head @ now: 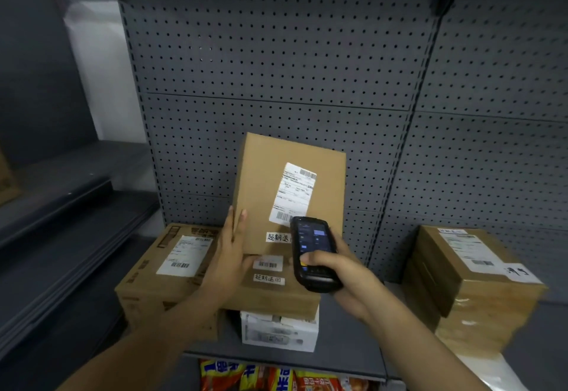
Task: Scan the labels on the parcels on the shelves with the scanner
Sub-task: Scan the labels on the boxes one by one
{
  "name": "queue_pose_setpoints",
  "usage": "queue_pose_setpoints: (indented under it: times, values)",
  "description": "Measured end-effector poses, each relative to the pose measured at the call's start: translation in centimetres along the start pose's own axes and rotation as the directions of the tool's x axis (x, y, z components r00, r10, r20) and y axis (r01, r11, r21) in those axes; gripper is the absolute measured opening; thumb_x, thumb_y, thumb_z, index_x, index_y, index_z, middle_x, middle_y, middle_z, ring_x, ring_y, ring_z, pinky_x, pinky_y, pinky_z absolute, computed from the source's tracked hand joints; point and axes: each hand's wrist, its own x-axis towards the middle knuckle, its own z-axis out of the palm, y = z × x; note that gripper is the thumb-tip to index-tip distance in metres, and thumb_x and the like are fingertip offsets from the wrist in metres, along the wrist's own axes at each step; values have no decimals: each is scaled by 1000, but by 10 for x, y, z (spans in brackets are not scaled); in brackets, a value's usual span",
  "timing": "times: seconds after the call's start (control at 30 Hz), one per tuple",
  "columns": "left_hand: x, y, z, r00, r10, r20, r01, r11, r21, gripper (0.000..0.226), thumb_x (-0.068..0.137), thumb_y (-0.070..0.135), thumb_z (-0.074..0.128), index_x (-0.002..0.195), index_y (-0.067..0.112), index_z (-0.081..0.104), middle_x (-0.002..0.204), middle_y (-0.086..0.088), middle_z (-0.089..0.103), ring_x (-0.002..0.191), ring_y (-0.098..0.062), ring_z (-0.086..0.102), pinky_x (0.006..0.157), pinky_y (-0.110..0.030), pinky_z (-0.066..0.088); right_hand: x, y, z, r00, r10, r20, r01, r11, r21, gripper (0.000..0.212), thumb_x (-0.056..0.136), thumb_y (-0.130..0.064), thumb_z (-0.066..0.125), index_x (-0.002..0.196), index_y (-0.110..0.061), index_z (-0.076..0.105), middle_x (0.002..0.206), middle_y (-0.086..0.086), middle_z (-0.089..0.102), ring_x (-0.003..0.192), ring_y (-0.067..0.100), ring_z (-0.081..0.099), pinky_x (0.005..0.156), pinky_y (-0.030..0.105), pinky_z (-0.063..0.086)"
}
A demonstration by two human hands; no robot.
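Note:
A tall brown parcel (261, 187) stands upright against the pegboard, resting on a flat brown box (276, 295). Its white shipping label (292, 197) faces me. My left hand (229, 258) holds the parcel's lower left edge, fingers flat along its side. My right hand (341, 274) grips a black handheld scanner (313, 252), screen lit, its top end just below the label's lower barcode. Another labelled brown box (166, 270) sits to the left, and taped boxes (470, 283) are stacked on the right.
A white box (278, 332) lies under the flat brown box on the grey shelf (347, 350). The perforated back panel (276, 52) rises behind. Colourful snack bags (276, 378) fill the shelf below. Dark shelving (61, 206) runs along the left.

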Motion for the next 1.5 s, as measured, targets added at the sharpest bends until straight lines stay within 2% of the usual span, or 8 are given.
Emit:
queue_pose_setpoints:
  times: [0.17,0.33,0.43,0.57,0.7,0.93,1.2,1.5]
  values:
    - [2,9,3,997,-40,-60,40,999,-7,118,83,25,67,136,43,-36,158,-4,-19,147,-30,4,112,-42,25,-10,-6,4,997,15,69,-17,999,36,70,61,2,71,126,-20,57,129,30,62,101,38,65,64,33,57]
    - [-2,10,6,998,-21,-59,24,998,55,126,79,11,72,136,39,-37,157,-6,-17,146,-32,13,110,-43,32,-20,-13,7,992,27,123,-35,997,62,68,64,3,68,129,-16,55,112,25,66,82,31,72,63,31,59]
    - [-6,11,7,998,-11,-65,18,995,99,126,77,5,72,140,35,-33,159,-11,-8,143,-34,24,106,-39,38,-21,-12,7,992,34,120,-41,998,56,69,65,3,67,131,-15,55,111,24,67,84,32,73,70,33,59]
    - [-5,9,7,999,-40,-25,41,997,68,122,81,13,71,139,38,-33,158,-5,-17,146,-31,13,111,-43,31,-21,-11,7,993,50,102,-56,997,58,70,65,7,67,130,-17,56,113,25,68,85,33,73,68,34,61]
    - [-3,8,6,998,-62,-12,63,998,28,106,83,18,69,146,27,-16,158,-4,-16,147,-29,6,113,-44,27,-24,-11,7,992,48,120,-57,996,75,71,66,10,66,131,-17,56,123,30,65,84,35,73,65,34,61]
    - [0,4,8,999,-35,-22,35,999,31,111,78,14,74,147,31,-10,159,-10,-6,144,-35,17,107,-48,38,-23,-7,9,991,75,114,-87,991,102,69,67,9,66,131,-13,56,111,25,68,81,34,73,68,34,62]
    - [0,-1,11,999,-40,-19,40,999,29,115,78,17,74,147,32,-16,159,-9,-8,145,-35,15,108,-48,35,-22,-4,10,993,56,100,-63,996,69,71,66,7,69,132,-17,56,118,27,67,87,35,72,74,37,61]
    - [-3,0,12,999,-46,11,46,998,-32,109,81,16,72,148,28,-13,159,-4,-16,147,-30,5,113,-46,25,-26,3,11,997,37,65,-42,996,79,70,66,7,68,131,-16,56,102,20,74,82,34,74,65,33,62]
